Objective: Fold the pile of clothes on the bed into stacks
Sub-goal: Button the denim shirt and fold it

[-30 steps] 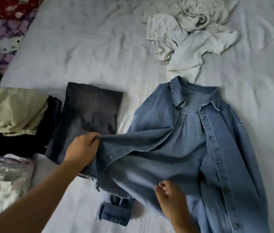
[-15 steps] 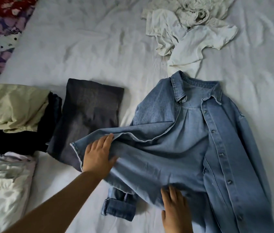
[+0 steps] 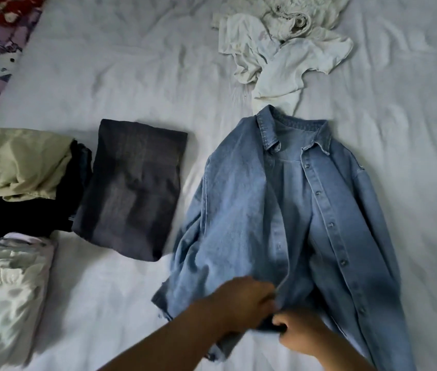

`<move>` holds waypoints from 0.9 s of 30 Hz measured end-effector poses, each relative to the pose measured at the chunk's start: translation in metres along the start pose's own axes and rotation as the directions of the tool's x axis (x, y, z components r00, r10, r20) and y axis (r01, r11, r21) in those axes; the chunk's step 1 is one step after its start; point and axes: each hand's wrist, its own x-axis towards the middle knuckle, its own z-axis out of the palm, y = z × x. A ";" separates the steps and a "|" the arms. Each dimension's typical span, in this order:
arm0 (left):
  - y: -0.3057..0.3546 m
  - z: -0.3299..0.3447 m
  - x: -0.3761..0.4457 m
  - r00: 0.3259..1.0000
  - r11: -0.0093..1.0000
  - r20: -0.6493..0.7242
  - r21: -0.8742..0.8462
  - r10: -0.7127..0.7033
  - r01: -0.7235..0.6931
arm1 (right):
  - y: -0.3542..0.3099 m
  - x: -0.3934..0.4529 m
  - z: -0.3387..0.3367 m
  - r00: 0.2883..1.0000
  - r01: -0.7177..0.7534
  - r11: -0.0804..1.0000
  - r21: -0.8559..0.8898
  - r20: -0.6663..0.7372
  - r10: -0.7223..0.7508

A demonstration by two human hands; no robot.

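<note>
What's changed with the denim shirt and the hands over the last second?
The left hand swung the blue denim shirt's left panel rightward, closing the front. Both hands now meet at its lower edge; the right hand curls on fabric. The dark grey folded garment and white clothes pile stayed.

Blue denim shirt (image 3: 241,210), charcoal folded garment (image 3: 131,191), white bedsheet (image 3: 105,76)

Dim, cool, diffuse light, white bed sheet (image 3: 121,84) brightest beyond the denim shirt (image 3: 241,210), soft shadows in sheet creases, no glare, both hands at the shirt's near hem motion-blurred, wide-angle bending at frame edges, left-edge clothes soft and smeared
</note>
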 end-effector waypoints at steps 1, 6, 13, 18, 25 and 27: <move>0.005 0.011 0.001 0.998 0.996 0.062 -0.092 -0.012 0.018 | 0.007 -0.008 0.005 0.997 -0.012 0.999 0.050 0.076 0.008; -0.027 0.035 -0.003 0.969 0.997 -0.238 -0.039 -0.068 0.061 | 0.024 -0.036 0.002 0.904 -0.306 0.904 0.297 -0.208 0.375; -0.123 0.037 -0.031 0.561 0.791 -0.557 -0.437 -0.612 0.429 | -0.015 -0.017 0.024 0.810 -0.385 0.697 0.605 -0.140 0.570; -0.126 0.051 -0.034 0.649 0.793 -0.457 -0.367 -0.609 0.486 | -0.028 -0.017 0.054 0.845 -0.386 0.662 0.642 -0.041 0.533; -0.136 0.085 -0.063 0.716 0.932 -0.638 -0.360 -0.282 0.047 | -0.016 -0.041 0.093 0.874 -0.118 0.970 0.215 -0.442 0.204; -0.158 0.106 -0.070 0.816 0.983 -0.577 0.120 -0.044 0.138 | -0.020 -0.040 0.092 0.835 -0.154 0.967 0.205 -0.496 0.238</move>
